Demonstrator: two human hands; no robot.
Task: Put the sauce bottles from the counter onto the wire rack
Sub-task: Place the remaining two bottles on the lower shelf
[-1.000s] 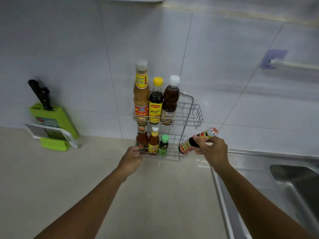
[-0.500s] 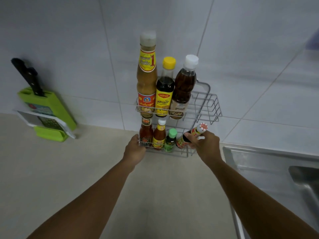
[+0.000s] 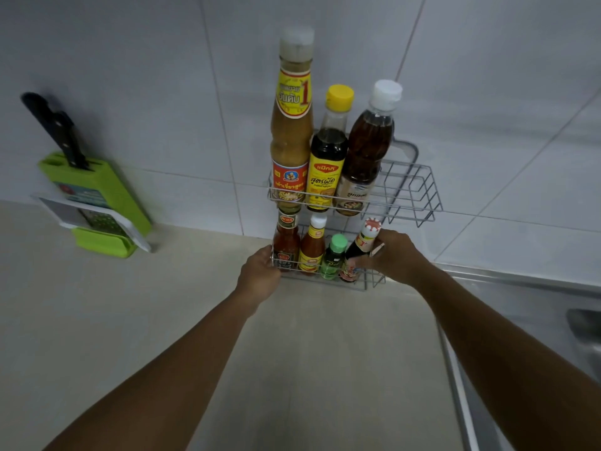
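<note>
A two-tier wire rack (image 3: 419, 193) stands against the tiled wall. Its top tier holds three tall bottles: a tan sauce bottle (image 3: 290, 125), a yellow-capped dark bottle (image 3: 327, 157) and a white-capped brown bottle (image 3: 367, 148). The lower tier holds a red chili bottle (image 3: 286, 244), an orange sauce bottle (image 3: 312, 249) and a small green bottle (image 3: 333, 258). My right hand (image 3: 395, 257) grips a dark bottle with a red-and-white cap (image 3: 362, 244), which stands tilted in the lower tier's right end. My left hand (image 3: 260, 275) grips the rack's lower front left corner.
A green knife block with a black-handled knife (image 3: 94, 196) and a grater leans on the wall at the left. A steel sink (image 3: 536, 320) borders the beige counter (image 3: 130, 320) on the right.
My right hand has brought the red-and-white-capped bottle from lying tilted outside the rack to near upright inside the lower tier. The view has moved closer.
</note>
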